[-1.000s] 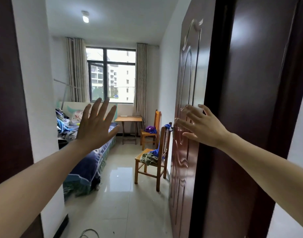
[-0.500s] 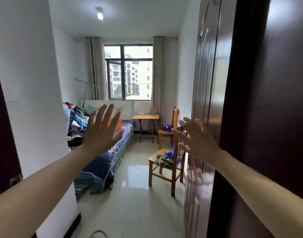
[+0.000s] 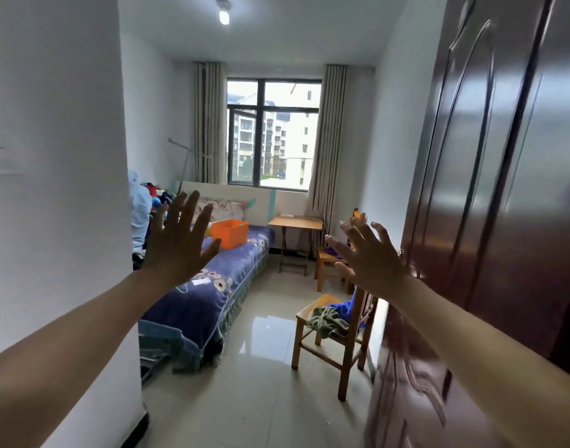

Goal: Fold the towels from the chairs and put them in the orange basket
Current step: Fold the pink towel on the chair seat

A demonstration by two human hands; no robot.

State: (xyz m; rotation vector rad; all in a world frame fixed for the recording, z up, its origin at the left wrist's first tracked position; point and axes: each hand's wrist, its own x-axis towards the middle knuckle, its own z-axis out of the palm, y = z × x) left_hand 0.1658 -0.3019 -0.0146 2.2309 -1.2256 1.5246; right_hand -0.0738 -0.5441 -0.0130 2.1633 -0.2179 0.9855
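Towels: green towel (image 3: 328, 321) crumpled on the seat of the near chair (image 3: 322, 354), at the seat's back edge; blue towel (image 3: 343, 309) beside it against the backrest; purple towel (image 3: 332, 252) on the far chair (image 3: 322, 265), partly hidden by the right hand (image 3: 370, 257).

Orange basket (image 3: 230, 233): toward the far end of the bed (image 3: 199, 305), upright; contents cannot be told.

Surroundings: folding table (image 3: 295, 223) under the window, clothes pile (image 3: 154, 197) at the bed's left edge, open door (image 3: 490, 221) just beside the near chair.

Hands: left hand (image 3: 177, 247) and right hand raised, fingers spread, holding nothing.

Change: the basket, half hidden behind the left hand half a second ago, now shows almost whole.
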